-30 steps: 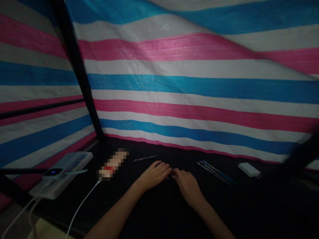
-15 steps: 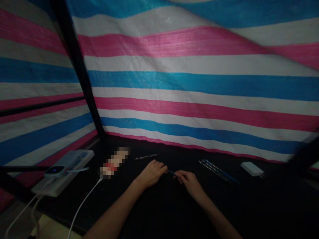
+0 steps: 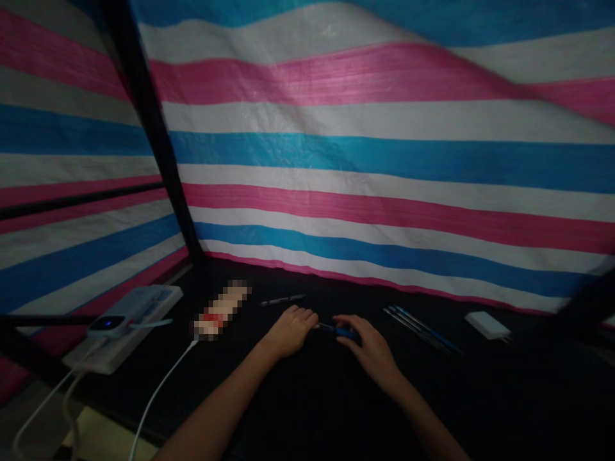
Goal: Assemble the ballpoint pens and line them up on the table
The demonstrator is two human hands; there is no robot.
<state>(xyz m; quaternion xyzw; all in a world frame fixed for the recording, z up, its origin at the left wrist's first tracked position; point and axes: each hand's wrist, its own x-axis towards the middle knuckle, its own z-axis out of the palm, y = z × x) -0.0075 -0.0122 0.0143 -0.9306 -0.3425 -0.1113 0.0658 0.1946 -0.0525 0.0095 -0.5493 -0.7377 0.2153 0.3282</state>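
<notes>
Low in the middle of the head view, my left hand (image 3: 292,330) is closed round the left end of a thin pen-like object. My right hand (image 3: 361,340) is closed loosely on the blue part of that pen-like object (image 3: 342,331), thumb below and fingers above. The thing spans the gap between both hands, just over the black table. A dark pen (image 3: 282,300) lies behind my left hand. Several slim pens (image 3: 418,328), silver and blue, lie side by side to the right of my right hand.
A white charger (image 3: 487,325) lies at the right of the black table (image 3: 307,410). On the left are a blurred-out item (image 3: 221,314) with a white cable, and a white power strip (image 3: 139,314) carrying a small device (image 3: 106,325). Striped sheeting (image 3: 365,160) hangs behind.
My right hand has shifted slightly and its fingers are spread wider, showing more of the blue part. My left hand has moved slightly left.
</notes>
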